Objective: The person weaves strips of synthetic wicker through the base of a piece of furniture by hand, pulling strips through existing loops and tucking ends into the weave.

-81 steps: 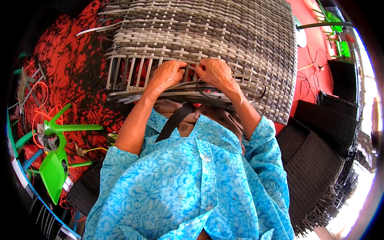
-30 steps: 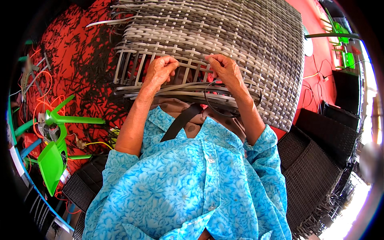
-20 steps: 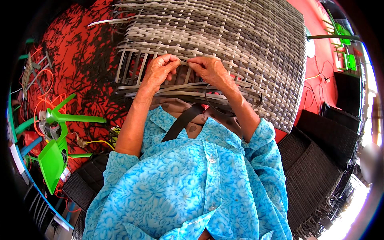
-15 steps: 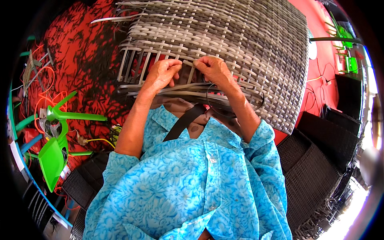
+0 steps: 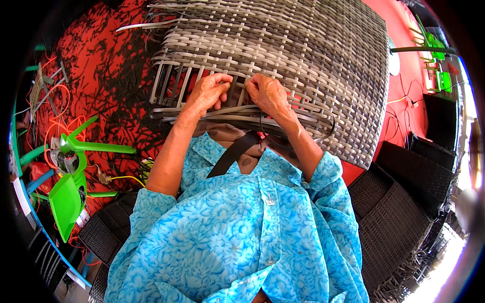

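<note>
A large panel of grey-brown woven wicker (image 5: pixel 303 65) lies in front of me, its near left part open, with bare upright strips over gaps. My left hand (image 5: pixel 208 92) is closed in a pinch at the edge of the weave, on a wicker strip mostly covered by the fingers. Just right of it, my right hand (image 5: pixel 269 95) pinches at a pale upright strip, fingers curled. A narrow gap parts the two hands. Below them, several loose wicker strips (image 5: pixel 227 110) run sideways along the near edge. A thin dark strip (image 5: pixel 328 132) curves near my right forearm.
Dark strip scraps (image 5: pixel 113 76) litter the red floor at the left. A green plastic piece with legs (image 5: pixel 96 146) stands there among orange cords (image 5: pixel 63 98). Dark woven furniture (image 5: pixel 399 222) is at my right. A pale strip (image 5: pixel 146 25) sticks out from the panel's far left.
My right hand has turned slightly, its back now more toward me. The thin dark loop by my right forearm has shifted and looks less round. My left hand has barely moved.
</note>
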`<action>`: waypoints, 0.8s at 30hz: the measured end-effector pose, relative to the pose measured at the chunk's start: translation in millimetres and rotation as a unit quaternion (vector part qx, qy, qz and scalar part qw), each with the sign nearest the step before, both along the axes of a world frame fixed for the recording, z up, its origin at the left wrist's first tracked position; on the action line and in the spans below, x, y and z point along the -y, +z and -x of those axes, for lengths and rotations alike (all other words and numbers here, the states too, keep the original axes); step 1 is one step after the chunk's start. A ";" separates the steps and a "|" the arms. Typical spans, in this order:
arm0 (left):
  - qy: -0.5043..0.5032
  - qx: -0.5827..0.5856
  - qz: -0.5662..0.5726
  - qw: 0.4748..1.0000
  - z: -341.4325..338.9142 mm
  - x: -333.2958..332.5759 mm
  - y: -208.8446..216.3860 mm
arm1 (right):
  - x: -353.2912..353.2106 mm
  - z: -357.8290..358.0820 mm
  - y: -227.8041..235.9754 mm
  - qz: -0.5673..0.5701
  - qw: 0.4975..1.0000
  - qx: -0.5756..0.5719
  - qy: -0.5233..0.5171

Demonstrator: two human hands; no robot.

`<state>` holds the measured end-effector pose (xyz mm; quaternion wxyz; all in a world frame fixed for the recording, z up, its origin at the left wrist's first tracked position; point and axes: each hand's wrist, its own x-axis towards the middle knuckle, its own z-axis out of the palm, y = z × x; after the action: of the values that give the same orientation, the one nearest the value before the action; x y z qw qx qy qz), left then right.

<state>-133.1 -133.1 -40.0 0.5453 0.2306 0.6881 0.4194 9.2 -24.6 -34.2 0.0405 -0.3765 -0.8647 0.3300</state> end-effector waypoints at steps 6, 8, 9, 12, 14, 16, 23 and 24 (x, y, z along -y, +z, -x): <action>-0.060 -0.113 0.013 0.992 -1.7 -6.5 11.4 | 1.5 1.0 -1.5 -0.001 1.000 -0.003 -0.011; -0.101 -0.128 0.047 0.985 2.6 -10.2 12.8 | 4.0 3.7 -2.6 -0.019 0.999 0.018 -0.027; -0.100 -0.129 0.046 0.985 3.8 -10.1 11.9 | 4.2 3.7 -3.6 -0.020 0.999 0.017 -0.027; -0.099 -0.118 0.038 0.987 5.9 -7.7 8.6 | 5.1 4.7 -6.3 -0.021 0.999 0.019 -0.024; -0.078 -0.104 0.025 0.991 4.2 -6.5 9.9 | 5.5 5.0 -6.5 -0.007 0.999 0.012 -0.032; -0.077 -0.095 0.031 0.992 3.8 -7.0 9.8 | 8.4 3.7 -6.5 -0.022 0.999 -0.005 -0.031; -0.036 -0.040 0.011 0.998 5.9 -6.7 3.5 | 9.9 3.1 -5.4 -0.023 0.998 -0.042 -0.031; -0.037 -0.040 0.011 0.998 5.8 -5.7 1.3 | 10.5 2.1 -4.8 -0.022 0.998 -0.042 -0.031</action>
<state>-138.9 -127.4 -38.8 0.5350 0.2659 0.7052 0.3818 7.1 -35.1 -39.0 0.0952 -0.3879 -0.8573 0.3248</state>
